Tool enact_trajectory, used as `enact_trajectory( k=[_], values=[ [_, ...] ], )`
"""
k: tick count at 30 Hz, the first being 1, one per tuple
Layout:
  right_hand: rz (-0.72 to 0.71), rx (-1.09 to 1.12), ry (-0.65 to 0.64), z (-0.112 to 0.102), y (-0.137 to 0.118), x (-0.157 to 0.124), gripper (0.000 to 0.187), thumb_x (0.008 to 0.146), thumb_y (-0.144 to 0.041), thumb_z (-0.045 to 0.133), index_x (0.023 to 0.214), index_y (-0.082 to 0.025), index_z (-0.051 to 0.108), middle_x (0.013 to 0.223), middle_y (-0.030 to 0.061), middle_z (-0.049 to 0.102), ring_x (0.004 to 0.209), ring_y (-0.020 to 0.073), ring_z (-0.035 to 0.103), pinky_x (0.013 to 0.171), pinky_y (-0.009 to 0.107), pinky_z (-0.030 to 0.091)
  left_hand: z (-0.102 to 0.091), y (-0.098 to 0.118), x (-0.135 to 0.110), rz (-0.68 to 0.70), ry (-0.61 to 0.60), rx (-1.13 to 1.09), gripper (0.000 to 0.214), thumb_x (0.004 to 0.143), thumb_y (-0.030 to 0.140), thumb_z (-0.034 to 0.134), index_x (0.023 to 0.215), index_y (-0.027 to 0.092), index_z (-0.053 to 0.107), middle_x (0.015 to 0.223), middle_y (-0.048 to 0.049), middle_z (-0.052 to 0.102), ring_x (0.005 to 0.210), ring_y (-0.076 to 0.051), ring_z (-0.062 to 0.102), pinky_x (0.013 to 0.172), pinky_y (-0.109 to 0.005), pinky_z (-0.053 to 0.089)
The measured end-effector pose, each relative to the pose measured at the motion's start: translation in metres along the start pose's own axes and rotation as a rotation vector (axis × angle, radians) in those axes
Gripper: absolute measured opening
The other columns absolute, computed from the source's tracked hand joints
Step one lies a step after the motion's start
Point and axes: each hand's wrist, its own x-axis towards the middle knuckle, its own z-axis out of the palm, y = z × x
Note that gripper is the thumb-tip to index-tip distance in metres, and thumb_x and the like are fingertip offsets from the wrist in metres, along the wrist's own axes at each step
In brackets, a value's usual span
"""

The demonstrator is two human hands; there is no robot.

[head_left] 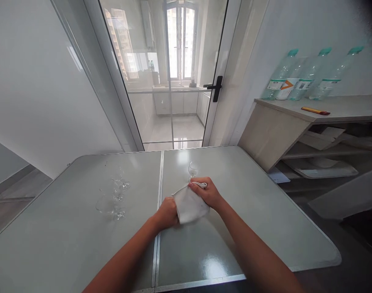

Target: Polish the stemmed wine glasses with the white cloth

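Both my hands hold a white cloth (188, 205) above the middle of a pale grey table (249, 195). My left hand (166, 213) is closed on the cloth's near left edge. My right hand (208, 192) is closed on its far edge, fingers pinched over the rim. Whether something is wrapped inside the cloth is hidden. A clear wine glass (192, 169) stands just beyond my right hand. Several more clear glasses (114, 197) stand on the left half of the table, apart from both hands.
A glass door with a black handle (215, 87) stands behind the table. To the right a wooden shelf unit (296, 118) carries three large water bottles (308, 75) and a yellow tool (315, 110). Flat boards lie on its lower shelves.
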Motion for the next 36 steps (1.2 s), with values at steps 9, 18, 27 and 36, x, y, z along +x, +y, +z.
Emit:
enact_trajectory(
  k=[9,18,27,36],
  values=[
    [0.441,0.637,0.040,0.015,0.007,-0.001,0.045,0.081,-0.060,0.074,0.070,-0.019,0.057,0.062,-0.0017,0.050,0.055,0.0127,0.046,0.051,0.025,0.038,-0.003,0.009,-0.001,0.285,-0.197,0.174,0.023,0.085,0.023,0.056,0.062,0.023,0.054,0.065,-0.0053,0.061,0.061,-0.019,0.056,0.063,-0.031,0.038],
    [0.024,0.443,0.364,0.023,-0.002,-0.005,0.034,0.088,-0.053,0.068,0.079,-0.024,0.053,0.075,-0.0025,0.049,0.065,0.0143,0.041,0.057,0.026,0.037,-0.003,0.011,0.011,-0.126,0.339,-0.256,0.045,0.101,0.053,0.049,0.073,0.019,0.057,0.061,-0.0008,0.063,0.059,-0.015,0.057,0.063,-0.026,0.043],
    [-0.429,-0.267,0.661,0.018,0.021,-0.015,0.026,0.096,-0.031,0.063,0.077,-0.024,0.047,0.079,-0.0005,0.054,0.070,0.0159,0.051,0.063,0.027,0.042,-0.001,0.007,0.020,-0.346,0.353,-0.868,0.043,0.089,0.056,0.070,0.095,0.014,0.073,0.086,-0.0077,0.072,0.076,-0.020,0.071,0.079,-0.035,0.055],
    [-0.223,-0.217,0.067,0.057,0.021,-0.009,0.041,0.107,-0.035,0.038,0.082,-0.020,0.067,0.116,0.0101,0.060,0.112,0.0232,0.059,0.095,0.036,0.049,0.013,0.009,0.017,-0.337,0.338,-0.953,0.033,0.081,0.045,0.081,0.093,0.015,0.077,0.084,-0.0049,0.075,0.077,-0.017,0.067,0.072,-0.027,0.051]
  ],
)
